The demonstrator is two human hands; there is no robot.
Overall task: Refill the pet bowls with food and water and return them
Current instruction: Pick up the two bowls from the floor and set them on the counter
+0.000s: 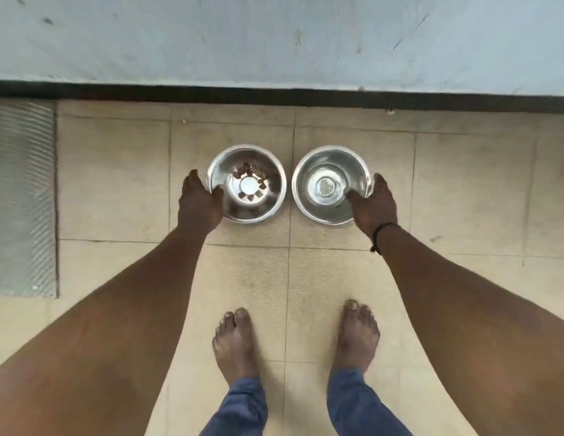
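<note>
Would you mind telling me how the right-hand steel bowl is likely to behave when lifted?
The right bowl looks like rigid, thin steel, so probably light. Its polished rim may be slippery under the right hand. Whether it holds water is unclear; if so, tilting would spill.

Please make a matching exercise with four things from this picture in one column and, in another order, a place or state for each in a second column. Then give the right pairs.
Column 1
1. left bowl
2. right bowl
3. right hand
4. grey mat

Column 2
A. has a dark band at its wrist
B. lies on the floor far to the left, apart from both bowls
C. holds a few brown food pieces
D. holds no food pieces; the thumb of a hand is over its rim

Pairs: 1-C, 2-D, 3-A, 4-B
</note>
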